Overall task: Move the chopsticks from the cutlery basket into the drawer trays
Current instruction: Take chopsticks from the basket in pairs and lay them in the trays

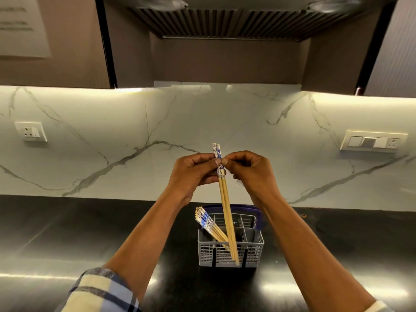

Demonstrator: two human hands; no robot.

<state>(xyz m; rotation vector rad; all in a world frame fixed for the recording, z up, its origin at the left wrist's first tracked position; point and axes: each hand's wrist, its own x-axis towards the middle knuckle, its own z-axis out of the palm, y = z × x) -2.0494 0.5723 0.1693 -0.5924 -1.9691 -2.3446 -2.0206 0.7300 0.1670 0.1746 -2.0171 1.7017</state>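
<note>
Pair of chopsticks [225, 199] pinched between left hand [193, 174] and right hand [249, 172] above grey cutlery basket [229, 253]

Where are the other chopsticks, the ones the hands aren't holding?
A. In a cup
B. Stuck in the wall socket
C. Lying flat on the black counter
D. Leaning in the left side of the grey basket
D: the bundle of chopsticks leans out of the left side of the grey basket, patterned ends up.
</note>
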